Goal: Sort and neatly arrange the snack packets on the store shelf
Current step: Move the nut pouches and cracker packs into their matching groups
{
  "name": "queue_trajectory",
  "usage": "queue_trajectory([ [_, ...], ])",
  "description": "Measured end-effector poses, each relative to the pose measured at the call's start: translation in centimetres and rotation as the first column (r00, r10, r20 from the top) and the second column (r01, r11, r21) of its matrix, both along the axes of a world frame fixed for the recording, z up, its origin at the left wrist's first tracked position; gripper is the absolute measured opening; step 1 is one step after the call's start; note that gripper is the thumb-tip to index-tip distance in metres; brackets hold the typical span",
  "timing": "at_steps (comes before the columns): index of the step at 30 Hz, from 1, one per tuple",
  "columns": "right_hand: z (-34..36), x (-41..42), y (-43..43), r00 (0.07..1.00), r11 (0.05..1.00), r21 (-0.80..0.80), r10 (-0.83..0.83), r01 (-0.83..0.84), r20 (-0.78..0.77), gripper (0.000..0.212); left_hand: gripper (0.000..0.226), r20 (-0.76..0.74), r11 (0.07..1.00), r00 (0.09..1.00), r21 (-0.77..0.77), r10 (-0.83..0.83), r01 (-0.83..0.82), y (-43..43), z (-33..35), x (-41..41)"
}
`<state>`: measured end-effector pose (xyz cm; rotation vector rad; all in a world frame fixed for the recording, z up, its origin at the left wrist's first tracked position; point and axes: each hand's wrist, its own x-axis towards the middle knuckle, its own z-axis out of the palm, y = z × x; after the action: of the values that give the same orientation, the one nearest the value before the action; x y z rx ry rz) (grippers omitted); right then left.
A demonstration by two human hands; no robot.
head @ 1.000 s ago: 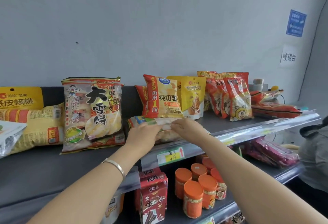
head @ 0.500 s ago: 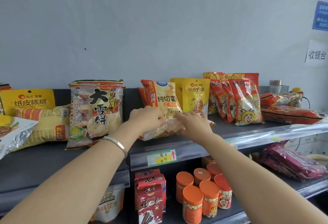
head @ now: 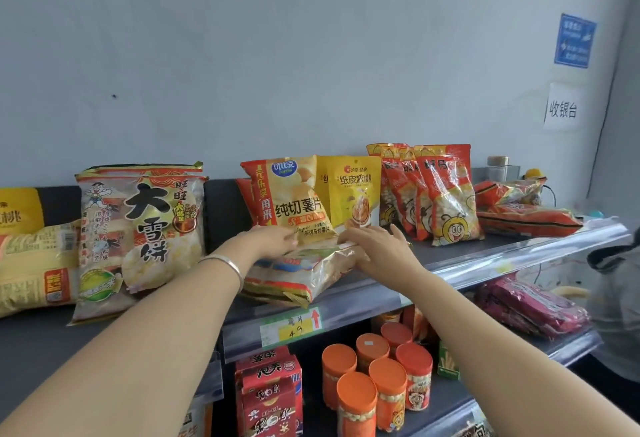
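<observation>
— Where is the snack packet being handled?

— The clear-fronted packet [head: 304, 274] lies flat on the upper shelf [head: 485, 258], with its near corner at the front edge. It sits right in front of the upright chips packet [head: 298, 201].

— And the hands?

— Both are on it. The left hand [head: 273, 241] rests on the far top side, fingers stretched fairly straight toward the right, and the thumb is out of sight. The right hand [head: 377, 246] presses on the right end with fingers spread and thumb raised. Neither curls around the packet, as far as shows.

— Anything on the wrists?

— A silver bangle [head: 225, 263] on the left one.

— What stands around the packet?

— Beside the chips packet, a little behind it, leans a yellow nut pouch [head: 353, 190]. To the right, a row of red-and-yellow bee packets [head: 446, 194] stands upright, then some red packets [head: 526, 216] lie flat. To the left, large rice-cracker packets [head: 142, 235] lean against the back, with yellow packets [head: 34, 263] beyond them.

— And below?

— A price tag [head: 294, 327] is fixed to the front of the upper shelf, just under the packet. The lower shelf [head: 571, 343] holds orange-lidded jars [head: 374, 377], red boxes [head: 270, 391] to their left and magenta packets [head: 530, 308] at the far right. On the wall [head: 311, 55] hang a blue sign [head: 573, 40] and a white paper sign [head: 562, 107].
</observation>
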<state>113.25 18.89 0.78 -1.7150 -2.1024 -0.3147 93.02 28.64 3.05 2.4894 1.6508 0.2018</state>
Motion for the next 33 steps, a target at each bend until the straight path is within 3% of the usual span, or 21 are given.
queue_trajectory([
  [3,0.4,1.4,-0.3,0.991,0.997,0.068,-0.01,0.019,-0.134,0.04,0.046,0.158,0.996,0.987,-0.085,-0.022,0.036,0.5,-0.1,0.4],
  [6,1.0,1.9,-0.8,0.973,0.992,0.118,-0.009,0.038,-0.233,0.042,0.043,0.448,0.988,0.893,-0.147,0.032,0.038,0.5,0.0,0.6],
  [10,1.7,1.8,-1.6,0.941,0.98,0.184,-0.015,0.082,-0.339,0.042,0.036,0.614,0.997,0.785,-0.032,0.079,-0.075,-0.3,0.9,0.3],
  [14,2.9,1.9,-3.0,0.915,0.973,0.197,-0.032,0.121,-0.402,0.045,0.046,0.835,0.987,0.531,-0.084,0.146,-0.139,-1.4,1.8,0.0],
  [16,3.4,2.0,-3.5,0.911,0.971,0.192,-0.054,0.143,-0.408,0.046,0.052,0.899,0.978,0.401,-0.116,0.178,-0.174,-1.7,1.6,-0.1],
  [20,3.8,1.9,-4.1,0.9,0.957,0.217,-0.085,0.194,-0.428,0.044,0.056,0.905,0.925,0.382,-0.03,0.185,-0.378,-3.4,0.6,-0.1],
  [21,3.9,1.8,-4.3,0.894,0.955,0.215,-0.093,0.204,-0.438,0.042,0.052,0.922,0.918,0.341,-0.034,0.182,-0.396,-4.0,0.4,0.2],
  [25,4.2,0.7,-5.0,0.903,0.946,0.23,-0.117,0.228,-0.414,0.04,0.06,0.978,0.931,-0.024,-0.203,0.206,-0.305,-6.2,-0.2,1.3],
  [28,5.1,-0.5,-5.8,0.895,0.941,0.255,-0.094,0.224,-0.437,0.037,0.071,0.913,0.937,-0.233,-0.35,0.336,-0.021,-6.5,-0.6,1.2],
  [29,5.4,-0.9,-6.0,0.884,0.944,0.248,-0.083,0.218,-0.46,0.037,0.072,0.903,0.933,-0.238,-0.355,0.358,0.057,-6.9,-0.5,1.1],
  [31,6.0,-1.6,-6.2,0.832,0.959,0.216,-0.034,0.183,-0.554,0.042,0.066,0.935,0.941,-0.141,-0.308,0.327,0.137,-7.9,-0.6,0.9],
  [33,6.3,-2.2,-6.1,0.719,0.975,0.19,0.048,0.118,-0.693,0.048,0.057,0.962,0.95,-0.053,-0.256,0.269,0.177,-8.6,-0.9,0.7],
])
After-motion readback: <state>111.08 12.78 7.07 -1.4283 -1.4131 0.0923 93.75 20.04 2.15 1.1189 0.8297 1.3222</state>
